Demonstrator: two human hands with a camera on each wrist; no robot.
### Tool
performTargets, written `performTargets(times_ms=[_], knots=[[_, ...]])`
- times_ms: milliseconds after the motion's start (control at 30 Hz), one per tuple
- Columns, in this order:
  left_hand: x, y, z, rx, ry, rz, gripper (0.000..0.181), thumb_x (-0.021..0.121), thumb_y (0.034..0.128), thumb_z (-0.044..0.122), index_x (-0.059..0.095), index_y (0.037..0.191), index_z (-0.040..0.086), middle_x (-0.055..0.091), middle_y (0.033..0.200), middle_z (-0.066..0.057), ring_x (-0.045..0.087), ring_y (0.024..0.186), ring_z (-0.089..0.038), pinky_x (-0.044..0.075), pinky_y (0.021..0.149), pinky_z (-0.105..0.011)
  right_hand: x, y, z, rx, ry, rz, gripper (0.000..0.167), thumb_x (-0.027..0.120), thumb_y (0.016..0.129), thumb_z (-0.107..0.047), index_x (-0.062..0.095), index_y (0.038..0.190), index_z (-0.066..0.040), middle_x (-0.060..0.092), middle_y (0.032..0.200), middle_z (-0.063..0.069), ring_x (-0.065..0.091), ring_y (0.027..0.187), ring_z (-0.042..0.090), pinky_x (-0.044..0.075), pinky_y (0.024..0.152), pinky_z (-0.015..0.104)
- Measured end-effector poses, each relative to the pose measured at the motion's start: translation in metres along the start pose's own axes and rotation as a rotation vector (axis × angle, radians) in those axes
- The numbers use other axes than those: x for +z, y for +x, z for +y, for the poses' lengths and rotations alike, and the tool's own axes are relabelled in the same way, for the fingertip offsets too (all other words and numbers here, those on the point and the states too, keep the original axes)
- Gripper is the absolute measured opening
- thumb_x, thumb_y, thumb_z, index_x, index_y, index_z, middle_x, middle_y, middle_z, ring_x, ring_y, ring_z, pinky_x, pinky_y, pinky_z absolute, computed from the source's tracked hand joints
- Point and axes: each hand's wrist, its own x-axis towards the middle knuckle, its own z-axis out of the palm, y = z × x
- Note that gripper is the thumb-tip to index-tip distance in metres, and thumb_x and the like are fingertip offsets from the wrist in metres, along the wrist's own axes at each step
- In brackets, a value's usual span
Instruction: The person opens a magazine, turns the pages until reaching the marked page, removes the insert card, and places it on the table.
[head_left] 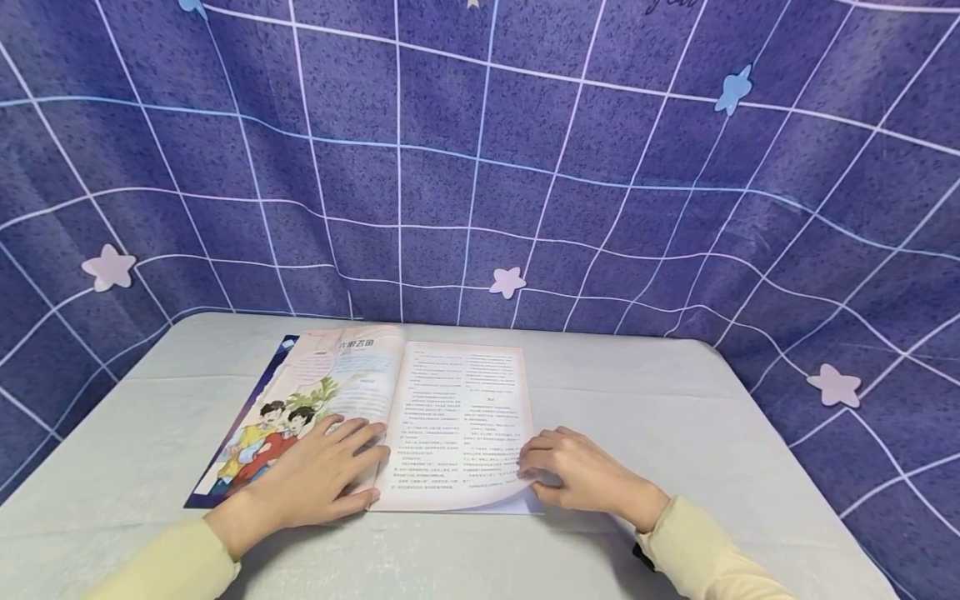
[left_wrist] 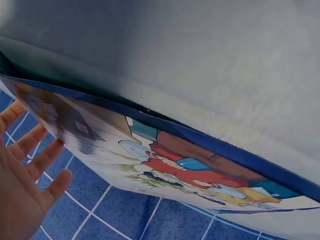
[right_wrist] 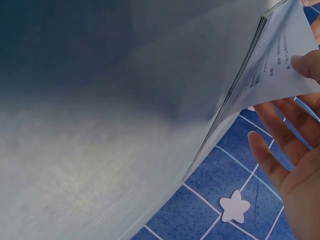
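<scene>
Book [head_left: 378,383] under L hand [head_left: 318,475], its pg [head_left: 491,450] in R hand [head_left: 577,471].

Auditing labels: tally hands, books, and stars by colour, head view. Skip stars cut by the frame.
Hands: 2 (left hand, right hand)
Book: 1
Pale pink stars: 3
Blue star: 1
Total: 7

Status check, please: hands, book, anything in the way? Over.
Left hand resting on left page. Right hand holding right page at its curled lower corner. Book open on table. Nothing seen blocking right page.
</scene>
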Motion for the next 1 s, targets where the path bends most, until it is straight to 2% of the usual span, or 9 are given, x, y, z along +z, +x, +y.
performTargets(times_ms=[300, 767, 1000], knots=[[-0.0029, 0.0007, -0.0013, -0.028, -0.004, -0.052, 0.055, 0.047, 0.0847, 0.059, 0.055, 0.121, 0.018, 0.055, 0.126, -0.006, 0.052, 0.113, -0.029, 0.038, 0.094, -0.05, -0.0007, 0.0026, 0.0016, -0.006, 0.01, 0.038, 0.014, 0.068, 0.073, -0.018, 0.069, 0.087, -0.016, 0.066, 0.093, -0.007, 0.06, 0.086, 0.007, 0.047, 0.077, 0.025], [-0.0028, 0.0032, 0.0047, -0.037, -0.018, -0.038, 0.067, 0.045, 0.0781, 0.07, 0.056, 0.116, 0.016, 0.056, 0.122, -0.007, 0.053, 0.106, -0.027, 0.042, 0.084, -0.047, -0.003, 0.0056, 0.0025, -0.002, 0.036, 0.092, 0.011, 0.067, 0.075, -0.018, 0.068, 0.086, -0.016, 0.066, 0.092, -0.007, 0.059, 0.085, 0.007, 0.047, 0.077, 0.025], [-0.0025, 0.0049, 0.0074, -0.04, -0.019, -0.03, 0.069, 0.044, 0.0755, 0.074, 0.055, 0.113, 0.017, 0.056, 0.119, -0.008, 0.055, 0.102, -0.028, 0.042, 0.082, -0.046, -0.0029, 0.0074, 0.0051, -0.035, 0.011, 0.148, 0.01, 0.068, 0.074, -0.018, 0.067, 0.084, -0.015, 0.066, 0.09, -0.006, 0.06, 0.083, 0.007, 0.046, 0.074, 0.024]])
